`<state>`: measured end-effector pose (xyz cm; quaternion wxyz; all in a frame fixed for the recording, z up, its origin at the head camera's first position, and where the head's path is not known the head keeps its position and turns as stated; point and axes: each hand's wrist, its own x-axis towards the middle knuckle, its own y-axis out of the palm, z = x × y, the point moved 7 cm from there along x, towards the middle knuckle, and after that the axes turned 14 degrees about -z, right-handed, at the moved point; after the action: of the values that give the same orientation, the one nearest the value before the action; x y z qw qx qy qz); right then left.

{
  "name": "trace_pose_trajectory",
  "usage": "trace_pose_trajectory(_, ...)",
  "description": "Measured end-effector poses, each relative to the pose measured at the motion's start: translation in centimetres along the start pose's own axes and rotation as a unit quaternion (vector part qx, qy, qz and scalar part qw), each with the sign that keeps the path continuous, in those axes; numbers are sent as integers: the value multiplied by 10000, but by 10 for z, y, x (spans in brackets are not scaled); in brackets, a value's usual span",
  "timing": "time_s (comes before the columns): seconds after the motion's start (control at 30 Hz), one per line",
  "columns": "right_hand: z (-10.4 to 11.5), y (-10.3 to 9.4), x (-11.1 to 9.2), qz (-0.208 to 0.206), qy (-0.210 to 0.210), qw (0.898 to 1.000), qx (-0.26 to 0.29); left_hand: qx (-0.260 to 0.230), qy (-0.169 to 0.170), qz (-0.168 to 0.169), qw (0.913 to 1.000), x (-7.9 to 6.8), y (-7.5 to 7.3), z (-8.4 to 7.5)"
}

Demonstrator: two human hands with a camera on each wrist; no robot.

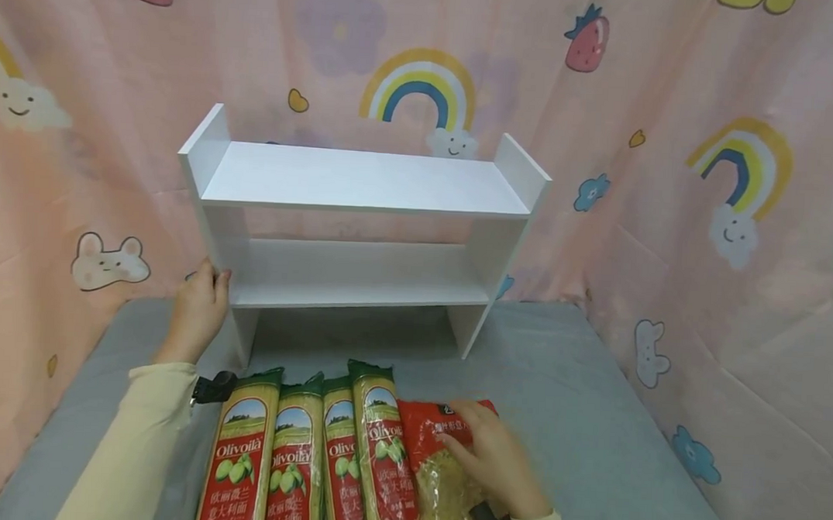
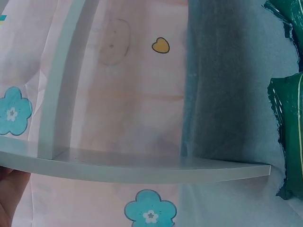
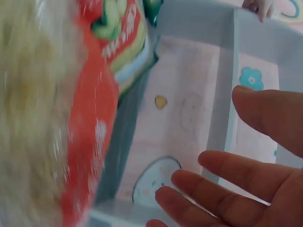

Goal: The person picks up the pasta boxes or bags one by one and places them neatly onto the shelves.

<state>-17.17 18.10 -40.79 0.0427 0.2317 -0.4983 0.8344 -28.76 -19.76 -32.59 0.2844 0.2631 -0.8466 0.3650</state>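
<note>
A white two-tier shelf (image 1: 360, 273) stands at the back of the table. My left hand (image 1: 201, 309) grips the front edge of its left side panel, thumb toward the inside; the left wrist view shows part of this hand (image 2: 12, 196) beside the panel (image 2: 142, 172). My right hand (image 1: 488, 453) is over a red bag of pasta (image 1: 430, 431) with a clear window. In the right wrist view that hand (image 3: 241, 184) has its fingers spread, nothing between them, with the bag (image 3: 90, 132) off to one side. Whether it touches the bag, I cannot tell.
Several long packs of spaghetti (image 1: 244, 446) with green ends lie side by side in front of the shelf, left of the red bag. A grey cloth (image 1: 591, 423) covers the table. Printed pink curtains (image 1: 648, 61) hang behind and at the sides.
</note>
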Motion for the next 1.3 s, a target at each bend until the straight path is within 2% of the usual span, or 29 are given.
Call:
trace_pose_trajectory(0.1,9,13,-5,344,307,9978,470,-22,-30,-83,10000,-2,0,2)
trace_pose_trajectory(0.23,22,30,-13,810,762,9884,1038,-23,-30,-193,9998,-4,-2,3)
trace_pose_trajectory(0.3,29,38,-16,925,971,9833,1227,-20,10,-288,9996,-5,-3,3)
trace_pose_trajectory(0.47,40,55,-19,1015,1280,9779,1303,1,71,-422,9991,-5,-4,3)
trace_pose_trajectory(0.7,43,71,-21,929,1510,9790,1011,59,-73,-306,9995,-5,0,3)
trace_pose_trajectory(1.0,41,81,-22,742,1775,9803,446,-56,167,-568,9982,-2,-2,-1)
trace_pose_trajectory(1.17,45,83,-22,734,1578,9847,127,-91,228,-624,9978,-1,-2,-2)
trace_pose_trajectory(1.3,47,87,-25,930,1662,9817,16,-136,191,-651,9976,-2,-3,-1)
